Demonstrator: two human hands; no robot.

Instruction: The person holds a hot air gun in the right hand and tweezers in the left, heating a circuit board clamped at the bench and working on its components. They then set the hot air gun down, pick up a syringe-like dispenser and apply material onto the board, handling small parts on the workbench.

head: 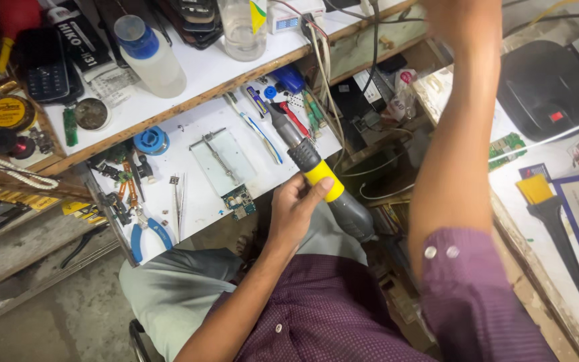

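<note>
- Head view: the left hand (296,201) is closed around a hot-air tool (319,181) with a grey body and a yellow band; the thumb lies on the yellow band.
- The tool points up and to the left, and its metal nozzle is over the white worktop (196,201), near a toothbrush (259,127) and a red-handled screwdriver (294,119).
- The back end of the tool hangs below the hand, over the person's lap.
- The right hand (460,17) is raised to the top edge of the picture, well apart from the tool. It is cut by the edge and blurred, so I cannot tell if it is open or closed.
- On the worktop, left of the tool, lies a metal board holder (221,161), and just under it a small green circuit board (238,201), at the worktop edge.
- Further left are tweezers (178,204) and blue-handled pliers (147,233).
- On the shelf above stand a white bottle with blue cap (150,57) and a clear bottle (242,27).
- At the right lies a brush with yellow bristles (551,221).
</note>
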